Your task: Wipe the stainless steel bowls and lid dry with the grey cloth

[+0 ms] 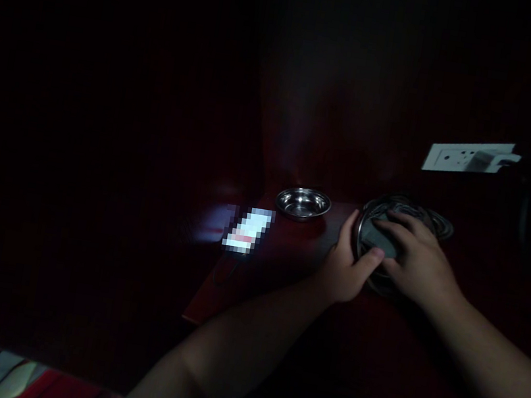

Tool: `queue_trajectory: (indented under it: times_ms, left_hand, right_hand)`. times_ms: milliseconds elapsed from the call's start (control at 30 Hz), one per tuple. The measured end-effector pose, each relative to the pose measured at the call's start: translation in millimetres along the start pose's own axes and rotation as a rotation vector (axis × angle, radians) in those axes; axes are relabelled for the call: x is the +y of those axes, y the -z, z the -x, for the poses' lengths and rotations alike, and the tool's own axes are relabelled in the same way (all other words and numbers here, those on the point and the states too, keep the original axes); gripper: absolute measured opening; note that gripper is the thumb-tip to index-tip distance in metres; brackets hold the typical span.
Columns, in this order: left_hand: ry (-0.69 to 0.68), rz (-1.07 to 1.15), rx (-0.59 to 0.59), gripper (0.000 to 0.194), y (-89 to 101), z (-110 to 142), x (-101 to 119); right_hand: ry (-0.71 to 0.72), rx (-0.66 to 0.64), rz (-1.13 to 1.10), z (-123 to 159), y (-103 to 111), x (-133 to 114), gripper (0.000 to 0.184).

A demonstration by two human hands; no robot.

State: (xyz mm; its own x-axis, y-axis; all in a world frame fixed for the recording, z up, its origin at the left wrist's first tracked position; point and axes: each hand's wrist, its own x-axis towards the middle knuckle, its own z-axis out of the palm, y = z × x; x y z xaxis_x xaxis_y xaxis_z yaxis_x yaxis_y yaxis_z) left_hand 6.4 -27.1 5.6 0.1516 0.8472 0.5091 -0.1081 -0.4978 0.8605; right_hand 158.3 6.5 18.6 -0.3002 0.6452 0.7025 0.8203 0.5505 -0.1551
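Observation:
My left hand (349, 265) is closed on the edge of a round, shiny-rimmed metal dish (360, 225), its thumb lying over the near side. Inside that rim is a dull grey-green piece (379, 237) that looks like a cloth; the dim light hides its exact kind. My right hand (419, 258) presses on this piece from the right with bent fingers. Left of both hands, a small shiny steel bowl (302, 204) rests upright on the dark red surface, apart from them.
A lit phone (248, 231), its screen blurred, lies left of the bowl with a thin cable below. Dark looped shapes (443, 227) sit behind my right hand. On the wall is a white socket plate (451, 159) with a plug (488, 161) in it. Most surroundings are very dark.

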Motion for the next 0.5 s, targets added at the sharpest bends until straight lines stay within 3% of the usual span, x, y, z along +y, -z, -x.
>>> queue_trajectory:
  times_ms: [133,300,400,500]
  left_hand:
    - [0.017,-0.032,0.033,0.074,0.8,0.2,-1.3]
    - [0.04,-0.069,0.12,0.073,2.3,-1.0,-0.1]
    - [0.049,-0.075,0.15,0.072,3.3,-2.1,-0.6]
    - [0.084,-0.104,0.179,0.072,4.5,-3.0,-0.8]
  right_hand:
    - [-0.123,-0.098,0.196,-0.3,3.0,-0.2,0.041]
    - [-0.147,-0.263,0.296,0.0,2.8,-1.2,0.038]
    - [-0.134,-0.398,0.245,0.1,0.2,-1.4,0.033]
    - [-0.092,-0.456,0.012,1.2,-3.0,-3.1,0.034]
